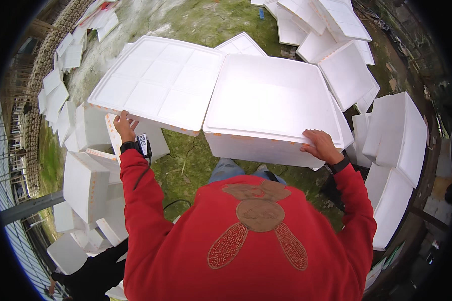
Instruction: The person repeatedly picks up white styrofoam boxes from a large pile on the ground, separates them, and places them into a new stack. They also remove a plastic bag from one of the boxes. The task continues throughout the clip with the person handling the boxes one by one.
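Observation:
Before me, a white foam lid [160, 81] with a raised rim and a grid pattern lies tilted, its right edge against an open white foam box [273, 94]. My left hand [125, 126] grips the lid's near left edge, fingers over the rim. At the box's near right corner, my right hand [321, 145] holds the rim, with fingertips on the edge. Orange printed writing runs along the sides of both pieces. A small device with a cable is strapped at my left wrist. The box interior looks bright and overexposed.
White foam boxes [86, 188] are piled at left, with more boxes [395, 131] at right. Foam lids [335, 19] lie in a heap at the upper right. Mossy ground [188, 158] shows around my feet. At the lower left, a person in black [94, 272] is partly visible.

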Demonstrator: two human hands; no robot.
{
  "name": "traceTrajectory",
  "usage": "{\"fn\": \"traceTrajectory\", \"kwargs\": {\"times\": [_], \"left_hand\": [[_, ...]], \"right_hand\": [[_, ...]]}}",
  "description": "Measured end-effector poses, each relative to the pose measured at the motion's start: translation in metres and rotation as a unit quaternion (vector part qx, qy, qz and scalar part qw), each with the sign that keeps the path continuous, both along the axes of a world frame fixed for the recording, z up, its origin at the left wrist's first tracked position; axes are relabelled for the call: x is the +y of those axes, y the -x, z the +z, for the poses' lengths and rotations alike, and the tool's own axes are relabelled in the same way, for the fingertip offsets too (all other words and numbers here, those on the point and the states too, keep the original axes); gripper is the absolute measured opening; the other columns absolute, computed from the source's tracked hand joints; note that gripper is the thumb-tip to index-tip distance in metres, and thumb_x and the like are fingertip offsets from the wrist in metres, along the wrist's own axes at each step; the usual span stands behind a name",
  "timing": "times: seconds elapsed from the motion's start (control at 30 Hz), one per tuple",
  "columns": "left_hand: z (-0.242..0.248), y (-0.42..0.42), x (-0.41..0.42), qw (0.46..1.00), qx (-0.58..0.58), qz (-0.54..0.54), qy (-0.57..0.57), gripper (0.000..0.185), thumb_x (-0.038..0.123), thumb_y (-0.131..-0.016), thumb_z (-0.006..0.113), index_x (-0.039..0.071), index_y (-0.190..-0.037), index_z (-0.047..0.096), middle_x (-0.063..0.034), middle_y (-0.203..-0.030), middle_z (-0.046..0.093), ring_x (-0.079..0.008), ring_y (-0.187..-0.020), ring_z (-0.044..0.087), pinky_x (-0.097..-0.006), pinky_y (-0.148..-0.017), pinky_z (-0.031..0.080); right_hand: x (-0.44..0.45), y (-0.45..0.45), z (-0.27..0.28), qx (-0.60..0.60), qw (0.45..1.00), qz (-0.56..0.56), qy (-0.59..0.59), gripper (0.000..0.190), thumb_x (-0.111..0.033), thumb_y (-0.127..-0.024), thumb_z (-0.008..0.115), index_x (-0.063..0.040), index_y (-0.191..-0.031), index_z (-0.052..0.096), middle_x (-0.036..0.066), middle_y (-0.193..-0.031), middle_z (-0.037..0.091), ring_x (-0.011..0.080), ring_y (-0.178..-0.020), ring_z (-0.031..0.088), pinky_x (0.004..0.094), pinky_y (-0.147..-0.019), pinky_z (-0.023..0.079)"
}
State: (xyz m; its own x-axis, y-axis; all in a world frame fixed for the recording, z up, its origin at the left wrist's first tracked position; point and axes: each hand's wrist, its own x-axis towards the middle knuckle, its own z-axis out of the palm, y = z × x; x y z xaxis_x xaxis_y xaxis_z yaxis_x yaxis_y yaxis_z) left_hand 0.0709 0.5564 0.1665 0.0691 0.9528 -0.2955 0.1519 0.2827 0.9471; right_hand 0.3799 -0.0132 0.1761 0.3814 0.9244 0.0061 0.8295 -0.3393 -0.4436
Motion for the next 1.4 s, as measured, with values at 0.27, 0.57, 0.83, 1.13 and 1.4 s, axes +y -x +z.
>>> {"fn": "traceTrajectory", "kwargs": {"times": [0.27, 0.57, 0.83, 1.13, 1.4], "left_hand": [[-0.008, -0.023, -0.134, 0.651, 0.282, -0.51, -0.487, 0.087, 0.024, -0.068, 0.073, 0.01, -0.143, 0.031, -0.0168, -0.142, 0.035, -0.0334, -0.133, 0.033, -0.0504, -0.11, 0.025], [-0.064, -0.102, -0.177, 0.688, 0.125, -0.561, -0.443, 0.076, 0.008, -0.06, 0.071, 0.011, -0.132, 0.045, -0.0135, -0.117, 0.053, -0.0317, -0.108, 0.052, -0.0433, -0.093, 0.04], [-0.026, -0.14, -0.22, 0.617, 0.08, -0.612, -0.488, 0.051, 0.01, -0.06, 0.065, 0.012, -0.111, 0.058, -0.0078, -0.086, 0.055, -0.0281, -0.084, 0.055, -0.0396, -0.069, 0.047], [0.02, -0.149, -0.24, 0.474, 0.101, -0.702, -0.522, 0.041, 0.014, -0.062, 0.068, 0.012, -0.102, 0.059, -0.0061, -0.084, 0.056, -0.0268, -0.082, 0.058, -0.0397, -0.065, 0.049], [0.052, -0.108, -0.133, 0.493, 0.186, -0.663, -0.532, 0.046, 0.021, -0.062, 0.077, 0.015, -0.105, 0.06, -0.0072, -0.086, 0.057, -0.0275, -0.082, 0.059, -0.0398, -0.07, 0.048]], "right_hand": [[0.04, -0.007, 0.093, 0.048, 0.988, -0.077, 0.122, 0.047, -0.026, -0.069, 0.079, 0.001, -0.102, 0.059, 0.016, -0.084, 0.061, 0.0352, -0.08, 0.058, 0.0391, -0.073, 0.046], [0.023, 0.006, 0.139, 0.056, 0.979, -0.101, 0.171, 0.043, -0.024, -0.071, 0.079, 0.002, -0.099, 0.06, 0.016, -0.084, 0.061, 0.0326, -0.077, 0.058, 0.0356, -0.071, 0.047], [-0.027, -0.007, 0.147, 0.05, 0.929, -0.202, 0.308, 0.053, -0.024, -0.075, 0.076, 0.0, -0.117, 0.056, 0.015, -0.108, 0.064, 0.0275, -0.099, 0.061, 0.0345, -0.088, 0.046], [0.125, 0.063, 0.011, 0.096, 0.985, -0.126, 0.071, 0.058, -0.057, -0.082, 0.061, -0.002, -0.1, 0.058, 0.019, -0.085, 0.063, 0.0366, -0.075, 0.062, 0.0425, -0.066, 0.048], [0.114, 0.061, 0.002, 0.078, 0.986, -0.148, -0.02, 0.042, -0.045, -0.076, 0.068, -0.004, -0.083, 0.062, 0.014, -0.071, 0.062, 0.0331, -0.067, 0.062, 0.0403, -0.06, 0.048]]}}
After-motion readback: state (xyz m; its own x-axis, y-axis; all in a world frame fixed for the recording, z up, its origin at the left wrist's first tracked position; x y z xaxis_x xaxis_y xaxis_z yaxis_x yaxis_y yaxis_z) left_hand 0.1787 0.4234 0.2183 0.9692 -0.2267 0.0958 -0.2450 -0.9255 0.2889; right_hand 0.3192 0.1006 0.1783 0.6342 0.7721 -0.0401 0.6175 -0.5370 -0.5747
